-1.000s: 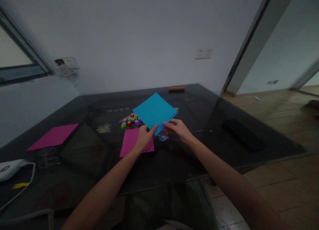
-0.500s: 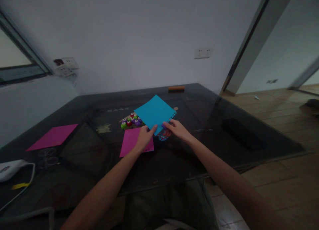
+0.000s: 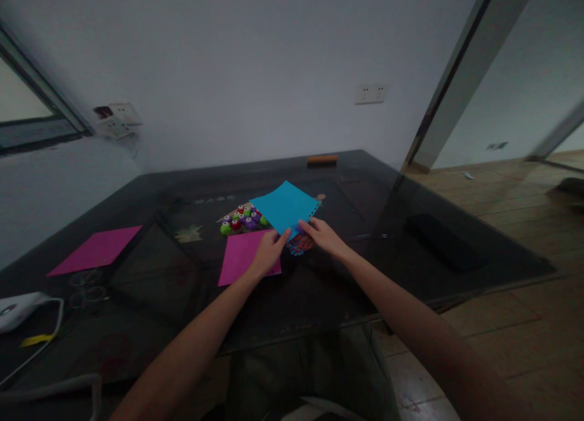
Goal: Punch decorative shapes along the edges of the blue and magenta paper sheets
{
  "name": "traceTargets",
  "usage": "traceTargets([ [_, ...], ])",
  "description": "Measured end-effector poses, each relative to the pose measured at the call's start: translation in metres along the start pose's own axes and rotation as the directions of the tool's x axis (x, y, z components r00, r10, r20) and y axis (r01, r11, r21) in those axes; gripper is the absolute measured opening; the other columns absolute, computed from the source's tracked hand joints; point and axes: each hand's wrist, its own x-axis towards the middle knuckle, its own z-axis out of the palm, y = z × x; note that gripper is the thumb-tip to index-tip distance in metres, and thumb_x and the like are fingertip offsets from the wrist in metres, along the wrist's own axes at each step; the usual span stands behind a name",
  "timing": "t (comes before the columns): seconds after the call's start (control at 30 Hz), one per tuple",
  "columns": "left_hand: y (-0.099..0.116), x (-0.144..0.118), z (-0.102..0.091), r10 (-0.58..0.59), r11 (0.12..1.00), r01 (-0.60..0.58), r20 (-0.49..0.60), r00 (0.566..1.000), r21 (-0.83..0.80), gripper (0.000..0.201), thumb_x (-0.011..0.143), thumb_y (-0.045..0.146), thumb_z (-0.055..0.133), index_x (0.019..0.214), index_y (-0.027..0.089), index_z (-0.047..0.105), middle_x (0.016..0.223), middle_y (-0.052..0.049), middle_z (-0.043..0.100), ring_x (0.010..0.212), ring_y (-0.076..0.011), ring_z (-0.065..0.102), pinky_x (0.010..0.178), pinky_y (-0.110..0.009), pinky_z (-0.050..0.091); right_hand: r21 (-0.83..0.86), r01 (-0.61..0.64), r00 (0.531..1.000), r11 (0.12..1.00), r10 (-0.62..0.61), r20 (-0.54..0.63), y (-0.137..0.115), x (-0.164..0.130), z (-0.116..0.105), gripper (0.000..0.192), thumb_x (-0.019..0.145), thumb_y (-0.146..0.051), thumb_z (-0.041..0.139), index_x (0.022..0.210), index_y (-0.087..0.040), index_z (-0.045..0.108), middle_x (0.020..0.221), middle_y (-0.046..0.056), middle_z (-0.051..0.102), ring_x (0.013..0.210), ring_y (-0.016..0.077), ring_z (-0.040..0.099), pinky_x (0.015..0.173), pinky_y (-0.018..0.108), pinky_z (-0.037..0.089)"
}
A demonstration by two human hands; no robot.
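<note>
Head view shows us, far left on the dark table (image 3: 137,299), a white device (image 3: 18,308) and a pink sheet (image 3: 93,250). Nearer the middle lie small coloured punches (image 3: 241,219) and a second pink sheet (image 3: 241,257). Our left hand (image 3: 267,255) pinches the near corner of the blue sheet (image 3: 285,207), tilted above the table. Our right hand (image 3: 322,235) grips its perforated edge, over a scatter of coloured bits (image 3: 298,246).

A blue paper sheet (image 3: 285,209), holes punched along its right edge, tilts above the table, near corner pinched.
</note>
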Motion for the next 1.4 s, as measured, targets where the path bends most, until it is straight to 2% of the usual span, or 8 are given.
traceTargets([
  [0.3,0.001,-0.001,0.000,-0.004,0.994,0.006,-0.019,1.000,0.106,0.041,0.083,0.048,0.045,0.082,0.012,0.065,0.082,-0.005,0.069,0.076,-0.0203,0.060,0.070,-0.028,0.045,-0.049,0.035,0.999,0.998,-0.035,-0.003,0.007,0.004,-0.003,0.045,0.075,-0.061,0.055,0.093,-0.020,0.049,0.059,0.002,0.065,0.050,0.0167,0.062,0.049,0.028,0.049],
  [0.47,0.001,-0.002,0.000,-0.003,0.994,0.006,-0.027,1.000,0.113,0.041,0.082,0.048,0.046,0.084,0.012,0.065,0.082,-0.005,0.068,0.075,-0.0202,0.059,0.069,-0.028,0.044,-0.102,0.069,0.996,0.992,-0.074,-0.049,0.007,0.004,-0.003,0.041,0.075,-0.058,0.057,0.088,-0.019,0.052,0.058,0.001,0.063,0.048,0.0151,0.059,0.049,0.028,0.048],
  [0.73,-0.002,0.000,-0.001,0.011,0.985,-0.007,-0.020,1.000,0.172,0.041,0.081,0.047,0.048,0.085,0.010,0.066,0.083,-0.006,0.069,0.074,-0.0209,0.058,0.069,-0.029,0.043,-0.167,0.117,0.986,0.979,-0.135,-0.102,0.006,0.005,-0.006,0.036,0.074,-0.050,0.062,0.088,-0.016,0.059,0.074,0.004,0.064,0.057,0.0132,0.057,0.049,0.024,0.047],
  [0.9,-0.002,0.000,-0.002,0.011,0.983,-0.007,-0.019,1.000,0.184,0.039,0.080,0.047,0.049,0.083,0.013,0.067,0.081,-0.006,0.069,0.073,-0.0218,0.059,0.069,-0.030,0.044,-0.196,0.158,0.976,0.968,-0.183,-0.117,0.004,0.005,-0.008,0.031,0.071,-0.044,0.065,0.079,-0.015,0.061,0.059,0.000,0.057,0.051,0.0106,0.050,0.046,0.022,0.039],
  [1.03,-0.003,0.001,-0.002,-0.008,0.985,0.014,-0.039,0.999,0.170,0.036,0.078,0.046,0.052,0.084,0.014,0.067,0.082,-0.007,0.069,0.079,-0.0236,0.060,0.072,-0.032,0.044,-0.103,0.121,0.985,0.987,-0.132,-0.114,-0.001,0.003,-0.007,0.029,0.069,-0.041,0.068,0.077,-0.015,0.061,0.062,0.000,0.059,0.050,0.0094,0.049,0.047,0.022,0.040],
  [1.23,-0.006,0.006,-0.004,-0.018,0.985,0.034,-0.096,0.995,0.169,0.033,0.077,0.041,0.052,0.084,0.012,0.067,0.083,-0.009,0.070,0.078,-0.0236,0.060,0.070,-0.032,0.045,0.106,0.034,0.995,0.994,-0.024,-0.097,-0.002,0.001,-0.007,0.031,0.063,-0.036,0.075,0.083,-0.016,0.062,0.074,0.003,0.065,0.059,0.0119,0.058,0.060,0.027,0.051],
  [1.3,-0.009,0.008,-0.004,0.004,0.984,0.015,-0.107,0.994,0.179,0.032,0.077,0.039,0.053,0.084,0.012,0.066,0.083,-0.010,0.070,0.075,-0.0227,0.061,0.069,-0.032,0.045,0.127,0.016,0.996,0.992,-0.004,-0.094,0.000,0.003,-0.007,0.032,0.061,-0.034,0.076,0.082,-0.014,0.062,0.075,0.004,0.065,0.063,0.0131,0.060,0.064,0.029,0.052],
  [1.4,-0.012,0.011,-0.002,0.020,0.976,0.004,-0.109,0.994,0.218,0.030,0.076,0.038,0.054,0.080,0.011,0.066,0.082,-0.010,0.070,0.073,-0.0219,0.061,0.068,-0.031,0.044,0.078,0.041,0.988,0.996,-0.029,-0.155,0.006,0.008,-0.008,0.035,0.055,-0.028,0.079,0.083,-0.014,0.062,0.079,0.005,0.066,0.069,0.0145,0.061,0.068,0.030,0.052],
])
